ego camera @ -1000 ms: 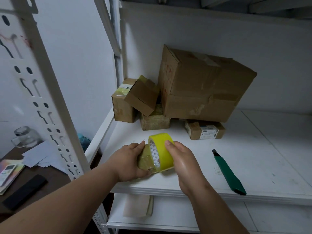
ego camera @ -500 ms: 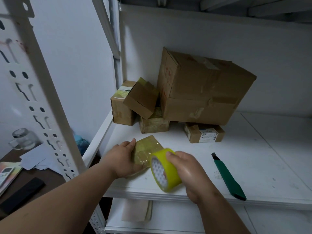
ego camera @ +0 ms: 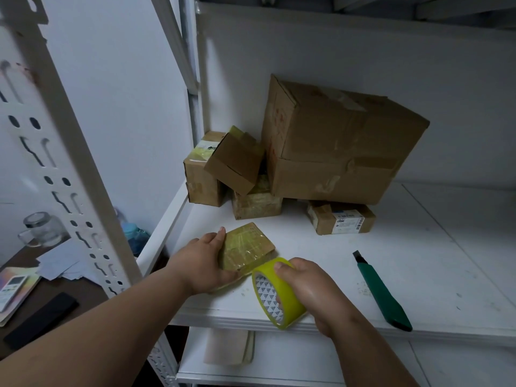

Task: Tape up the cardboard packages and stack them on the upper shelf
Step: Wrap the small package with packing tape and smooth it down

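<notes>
A flat packet (ego camera: 247, 249), wrapped in yellowish tape, is held down on the shelf (ego camera: 435, 263) near its front edge by the left hand (ego camera: 205, 261), fingers straight. Just beside it, the tape roll (ego camera: 277, 294) is gripped by the right hand (ego camera: 312, 291). A green cutter (ego camera: 382, 291) lies to the right.

Two forearms enter from the lower edge of the head view, both bare from wrist to as far up as the frame shows; no sleeve, cuff or glove is visible on either. The left hand (ego camera: 205, 262) carries no ring, watch or band on the wrist or on the fingers that show, and the right hand (ego camera: 312, 289) is likewise unadorned, with short, unpainted nails on the visible fingertips. Nothing else of the person appears, so clothing on the upper arms or torso cannot be told.
</notes>
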The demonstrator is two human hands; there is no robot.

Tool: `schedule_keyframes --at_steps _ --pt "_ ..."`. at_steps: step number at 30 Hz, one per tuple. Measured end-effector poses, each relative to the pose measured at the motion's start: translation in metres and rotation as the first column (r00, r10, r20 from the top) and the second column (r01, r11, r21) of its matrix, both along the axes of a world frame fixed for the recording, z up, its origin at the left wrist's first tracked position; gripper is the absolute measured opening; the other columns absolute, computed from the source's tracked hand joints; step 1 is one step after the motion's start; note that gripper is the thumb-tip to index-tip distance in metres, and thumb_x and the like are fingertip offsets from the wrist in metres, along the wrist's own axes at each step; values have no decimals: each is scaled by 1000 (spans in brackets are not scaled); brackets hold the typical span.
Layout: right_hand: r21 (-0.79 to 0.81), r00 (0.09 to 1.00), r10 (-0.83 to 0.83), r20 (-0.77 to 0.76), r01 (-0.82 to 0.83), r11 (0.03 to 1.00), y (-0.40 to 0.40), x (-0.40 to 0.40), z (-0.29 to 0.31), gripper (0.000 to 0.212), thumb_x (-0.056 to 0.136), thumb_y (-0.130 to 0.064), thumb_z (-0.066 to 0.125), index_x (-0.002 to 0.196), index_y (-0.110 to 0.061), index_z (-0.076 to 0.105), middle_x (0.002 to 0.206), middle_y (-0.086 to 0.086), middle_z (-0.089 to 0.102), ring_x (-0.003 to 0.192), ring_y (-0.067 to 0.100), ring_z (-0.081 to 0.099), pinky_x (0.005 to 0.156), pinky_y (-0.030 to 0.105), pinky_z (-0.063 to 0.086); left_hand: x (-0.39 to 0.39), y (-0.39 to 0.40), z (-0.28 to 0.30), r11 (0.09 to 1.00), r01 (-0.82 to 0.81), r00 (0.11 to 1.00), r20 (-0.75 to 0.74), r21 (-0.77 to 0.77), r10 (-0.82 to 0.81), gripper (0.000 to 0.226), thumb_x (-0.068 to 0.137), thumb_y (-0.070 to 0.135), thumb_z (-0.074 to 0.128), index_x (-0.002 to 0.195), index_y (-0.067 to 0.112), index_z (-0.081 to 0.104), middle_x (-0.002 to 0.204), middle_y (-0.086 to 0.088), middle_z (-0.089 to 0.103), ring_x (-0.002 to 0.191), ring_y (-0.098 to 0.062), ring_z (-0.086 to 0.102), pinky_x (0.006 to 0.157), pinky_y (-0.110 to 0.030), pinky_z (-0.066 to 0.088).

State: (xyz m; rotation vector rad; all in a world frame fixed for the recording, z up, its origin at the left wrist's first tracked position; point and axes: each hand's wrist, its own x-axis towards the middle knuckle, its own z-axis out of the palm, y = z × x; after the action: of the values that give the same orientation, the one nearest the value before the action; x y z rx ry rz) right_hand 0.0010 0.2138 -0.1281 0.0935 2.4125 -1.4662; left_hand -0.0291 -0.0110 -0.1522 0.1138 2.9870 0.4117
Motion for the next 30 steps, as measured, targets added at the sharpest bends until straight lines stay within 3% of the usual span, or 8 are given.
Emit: schedule_keyframes --at_steps 5,9,13,18,23,26,30 --pt "41 999 33 -30 -32 999 -1 0 -1 34 99 -44 50 98 -12 62 103 9 67 98 28 64 94 47 51 -1 -3 5 1000 31 1000 2 -4 -31 113 78 72 61 159 21 1 161 2 23 142 -22 32 114 -32 32" --pt "-30 999 39 -37 -40 999 -3 2 -4 33 96 -46 53 88 -14 60 96 7 68 93 27 65 89 46 53 -6 -6 8 999 26 1000 -9 24 -26 112 78 70 63 158 22 2 158 -1 32 138 -24 38 110 -33 36" --pt "-130 1000 5 23 -2 992 -5 5 -3 26 71 -39 54 78 -14 54 82 7 59 78 23 56 72 36 41 -11 -10 8 999 46 999 -10 14 -46 105 77 69 64 157 25 12 157 1 33 138 -23 40 110 -32 36" --pt "-90 998 55 -25 -57 994 -1 6 -5 46 68 -44 52 92 -6 60 97 16 68 93 37 65 86 49 52 -16 -13 8 997 66 998 17 -36 -65 105 80 70 60 159 25 8 161 3 24 139 -24 38 112 -33 35" --pt "-95 999 14 -47 -19 995 -2 3 -8 47 69 -48 54 89 -6 61 95 17 69 94 38 66 87 52 52 -17 -9 6 994 46 999 28 -94 -44 103 83 71 54 159 23 2 163 2 20 141 -27 34 113 -34 33" --pt "-115 998 8 -55 -15 993 -2 5 -10 48 75 -56 55 92 -12 63 95 9 70 94 31 67 90 51 52 -19 -7 5 996 35 999 30 -87 -33 103 85 70 52 159 20 1 164 0 16 145 -28 27 117 -34 27" --pt "-124 998 26 -59 -33 992 0 10 -13 48 79 -59 53 96 -15 64 96 5 71 95 27 68 92 50 53 -15 -5 0 987 43 999 -1 -158 -44 101 88 72 43 157 21 -9 166 -3 -1 152 -26 0 123 -39 6"
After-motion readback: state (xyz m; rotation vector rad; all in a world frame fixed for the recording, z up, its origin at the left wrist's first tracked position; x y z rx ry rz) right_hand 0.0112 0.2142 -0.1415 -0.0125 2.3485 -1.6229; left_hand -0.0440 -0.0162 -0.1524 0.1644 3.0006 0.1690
